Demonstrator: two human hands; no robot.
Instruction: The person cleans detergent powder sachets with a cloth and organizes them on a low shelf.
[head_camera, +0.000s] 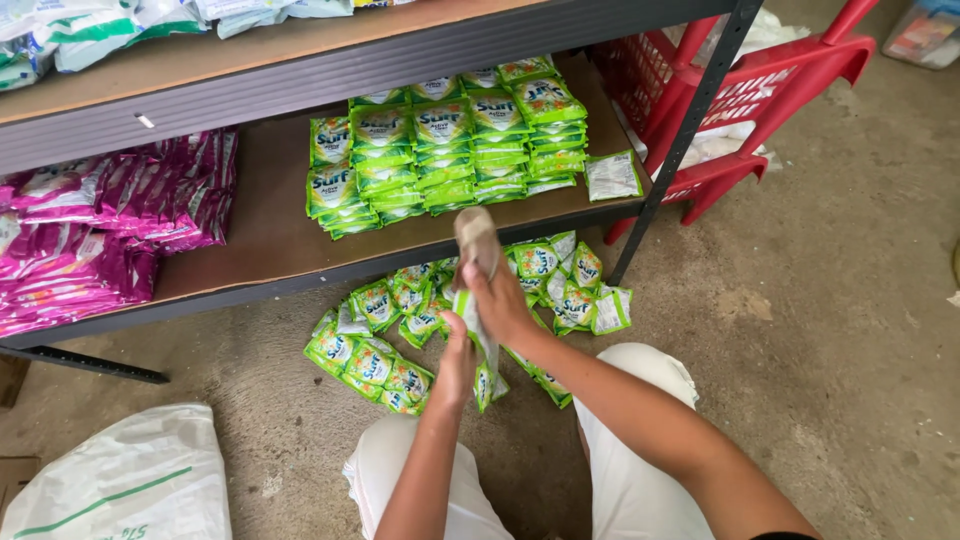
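Observation:
A strip of green sachets (484, 345) hangs between both hands above my knees. My right hand (503, 300) grips its upper part, where a blurred pale sachet sticks up. Lower down, my left hand (456, 362) is closed on the same strip. Under the hands, loose green sachets (372, 352) lie scattered on the concrete floor. Neat stacks of green sachets (450, 145) fill the low shelf (270, 235) just beyond.
Purple sachets (110, 225) are piled on the shelf's left end. A single pale sachet (612, 176) lies at the shelf's right end. A red plastic crate and stool (745, 95) stand right of the rack post. A white sack (125, 480) lies at the lower left.

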